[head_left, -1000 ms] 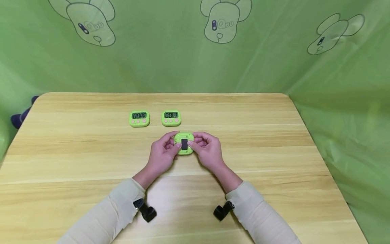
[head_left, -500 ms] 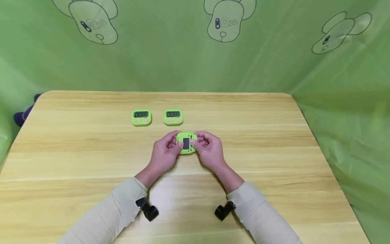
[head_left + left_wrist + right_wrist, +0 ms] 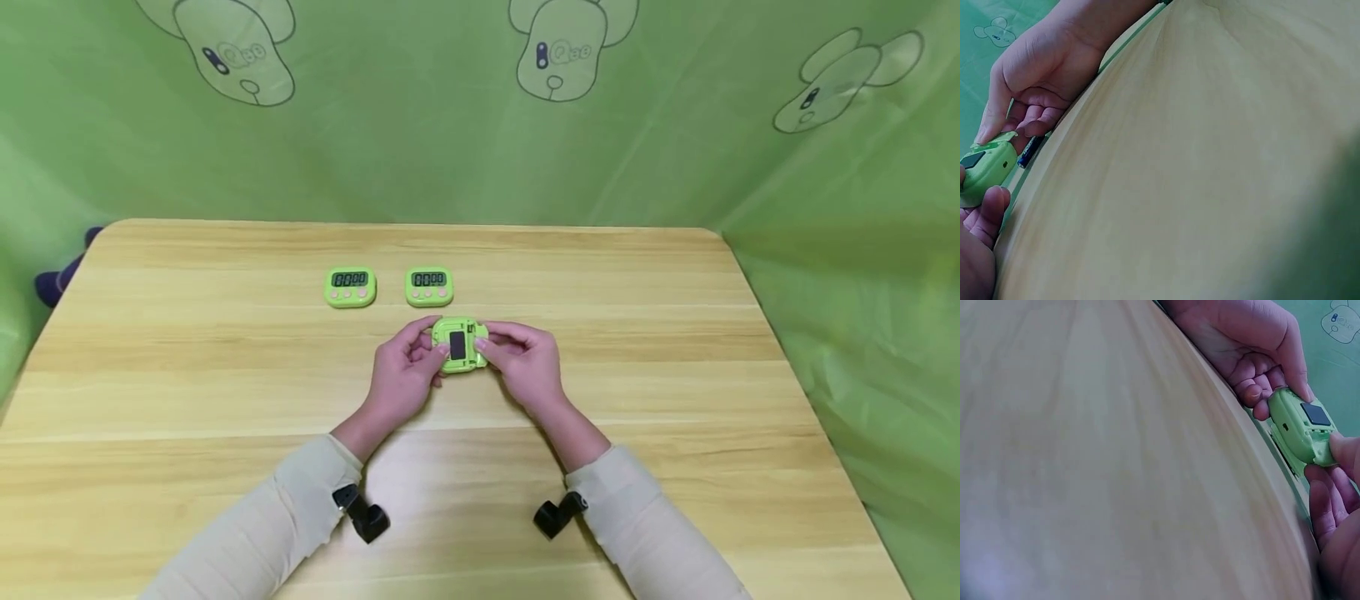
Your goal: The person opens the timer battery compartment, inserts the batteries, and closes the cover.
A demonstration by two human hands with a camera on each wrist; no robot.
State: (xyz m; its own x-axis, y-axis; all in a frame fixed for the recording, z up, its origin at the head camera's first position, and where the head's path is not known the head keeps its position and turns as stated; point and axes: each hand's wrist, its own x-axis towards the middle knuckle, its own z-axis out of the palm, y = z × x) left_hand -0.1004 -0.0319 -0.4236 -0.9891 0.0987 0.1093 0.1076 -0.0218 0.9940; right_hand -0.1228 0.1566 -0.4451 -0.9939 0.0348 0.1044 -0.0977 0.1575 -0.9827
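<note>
In the head view a lime-green digital timer (image 3: 460, 345) is held back side up above the table, a dark rectangle on its back. My left hand (image 3: 405, 367) grips its left side, thumb on the back. My right hand (image 3: 525, 362) pinches the right side, thumb on the battery cover (image 3: 1321, 450), which sits shifted to the right. A dark blue cylinder (image 3: 1030, 152), looking like a small battery, sticks out by the right hand's curled fingers in the left wrist view. The timer's screen side is hidden.
Two more green timers, a left one (image 3: 350, 287) and a right one (image 3: 429, 287), lie screen up on the wooden table (image 3: 637, 333) beyond the hands. Green cloth (image 3: 420, 158) hangs behind and along the sides.
The battery cover has slid to the right on the timer's back, baring part of the recess, and my right hand has shifted slightly right with it. The two other timers stay put.
</note>
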